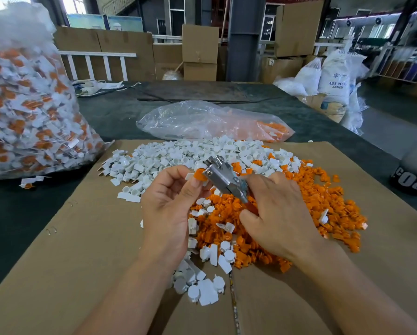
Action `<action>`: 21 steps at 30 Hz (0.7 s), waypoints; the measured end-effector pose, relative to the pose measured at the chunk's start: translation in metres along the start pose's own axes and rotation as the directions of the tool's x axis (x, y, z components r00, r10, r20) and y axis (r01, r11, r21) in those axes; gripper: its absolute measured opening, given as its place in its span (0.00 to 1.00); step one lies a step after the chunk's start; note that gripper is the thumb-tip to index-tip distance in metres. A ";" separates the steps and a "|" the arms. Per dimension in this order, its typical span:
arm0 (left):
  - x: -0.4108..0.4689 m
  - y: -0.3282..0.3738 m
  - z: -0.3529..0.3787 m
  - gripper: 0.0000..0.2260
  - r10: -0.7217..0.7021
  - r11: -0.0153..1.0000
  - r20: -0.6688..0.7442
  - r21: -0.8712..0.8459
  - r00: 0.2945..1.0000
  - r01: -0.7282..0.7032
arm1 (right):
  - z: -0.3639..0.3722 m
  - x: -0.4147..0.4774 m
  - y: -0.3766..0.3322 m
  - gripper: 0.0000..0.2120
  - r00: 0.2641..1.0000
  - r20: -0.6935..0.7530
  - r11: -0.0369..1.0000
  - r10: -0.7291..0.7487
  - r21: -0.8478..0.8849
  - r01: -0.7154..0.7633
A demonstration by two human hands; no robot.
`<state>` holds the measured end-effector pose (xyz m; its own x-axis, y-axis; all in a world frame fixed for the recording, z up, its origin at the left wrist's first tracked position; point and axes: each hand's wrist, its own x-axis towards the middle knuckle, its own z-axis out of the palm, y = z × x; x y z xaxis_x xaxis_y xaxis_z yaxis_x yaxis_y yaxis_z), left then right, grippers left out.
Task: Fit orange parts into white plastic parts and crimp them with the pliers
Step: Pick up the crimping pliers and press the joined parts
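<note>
Orange part (199, 175) (white part (190, 176) attached) sits pinched in left hand (168, 209), right hand (277, 213) gripping pliers (220, 176) whose head meets it.

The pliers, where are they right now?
In the head view's centre, the pliers are gripped by the right hand, their metal head at the orange part that the left hand pinches.

A dark table (101, 117) holds a big brown cardboard sheet (57, 250). On the cardboard lie a heap of white parts (178, 153) and a heap of orange parts (323, 201), touching each other. Left of the cardboard sits a full clear bag (28, 105). Just behind the cardboard lies a flat bag (202, 122), nearly empty.
</note>
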<state>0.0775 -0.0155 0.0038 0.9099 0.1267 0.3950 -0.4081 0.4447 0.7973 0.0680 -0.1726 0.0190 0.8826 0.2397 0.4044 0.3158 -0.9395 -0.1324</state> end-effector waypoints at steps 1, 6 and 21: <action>-0.001 0.000 0.000 0.04 -0.001 1.000 0.001 0.002 1.000 0.001 | 0.000 0.000 -0.001 0.21 1.000 0.011 1.000 0.015 0.015 -0.015; -0.002 0.002 0.001 0.03 -0.008 1.000 0.001 0.000 1.000 0.008 | 0.002 -0.001 0.001 0.15 0.997 0.068 0.991 0.043 0.127 -0.051; -0.001 0.004 -0.001 0.02 -0.021 0.996 0.055 0.087 0.998 0.016 | -0.001 0.000 0.005 0.32 0.990 0.138 0.973 0.010 0.228 -0.042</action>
<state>0.0744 -0.0128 0.0064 0.9127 0.0682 0.4030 -0.3985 0.3681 0.8401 0.0689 -0.1781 0.0194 0.9255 0.2614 0.2740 0.3494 -0.8685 -0.3517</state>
